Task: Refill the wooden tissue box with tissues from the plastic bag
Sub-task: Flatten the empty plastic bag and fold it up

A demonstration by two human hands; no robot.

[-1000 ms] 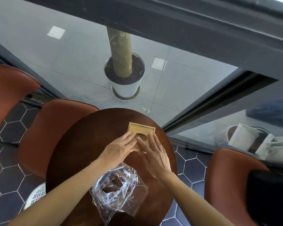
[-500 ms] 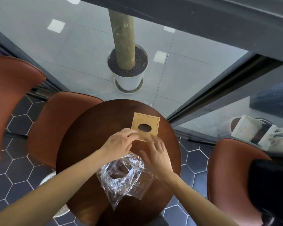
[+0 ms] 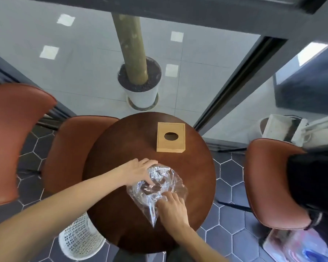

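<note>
Both hands are on the clear plastic bag (image 3: 157,188) at the near half of the round wooden table (image 3: 121,214). The left hand (image 3: 140,172) lies over the bag's far left side, its fingers curled into the crinkled film; the right hand (image 3: 171,208) pinches the near right part of the bag between its fingertips. Through the film something dark shows, though the glare leaves it hard to say what it is.

One wooden tissue box (image 3: 170,137) stands by itself toward the far right edge of the table, well apart from both hands, its top turned up and its oval opening dark. Nothing lies between the box and the bag but bare tabletop.

Three brown chairs ring the table: one (image 3: 72,148) tucked in at the left edge, another (image 3: 13,133) farther left, a third (image 3: 269,184) off the right edge. A white perforated basket (image 3: 80,241) sits on the floor under the near left edge. Beyond the far edge, behind glass, one white pot (image 3: 142,95) holds a thick green trunk.
</note>
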